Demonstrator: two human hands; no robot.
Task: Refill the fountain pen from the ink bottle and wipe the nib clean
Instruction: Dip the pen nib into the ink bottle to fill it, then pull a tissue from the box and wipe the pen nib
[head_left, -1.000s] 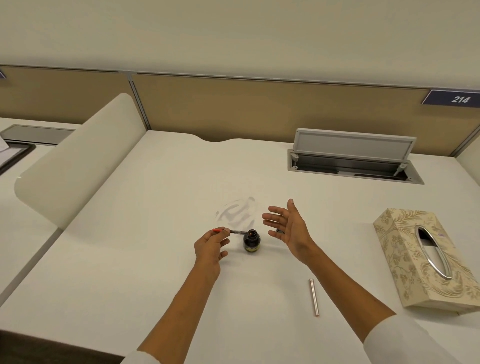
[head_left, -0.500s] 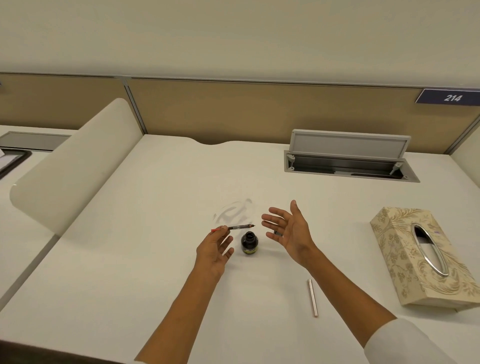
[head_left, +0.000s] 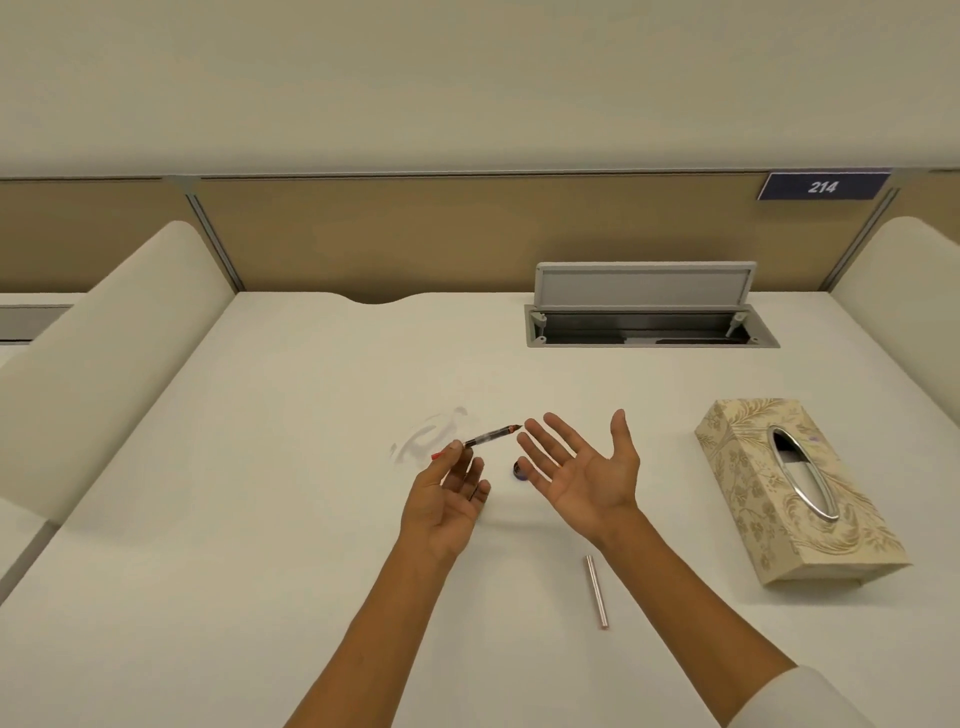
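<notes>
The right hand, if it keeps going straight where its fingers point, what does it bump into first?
Probably the pen. The open right hand has its fingertips aimed up and left, right beside the pen's tip, held in the left hand. Depth is hard to judge, so it could pass just under it.

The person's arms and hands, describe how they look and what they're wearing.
Both hands are bare, without gloves: the left hand and the right hand. The forearms are uncovered too. A white sleeve shows pushed up on the right arm at the frame's bottom edge. No watch or wristband is visible on either wrist.
</notes>
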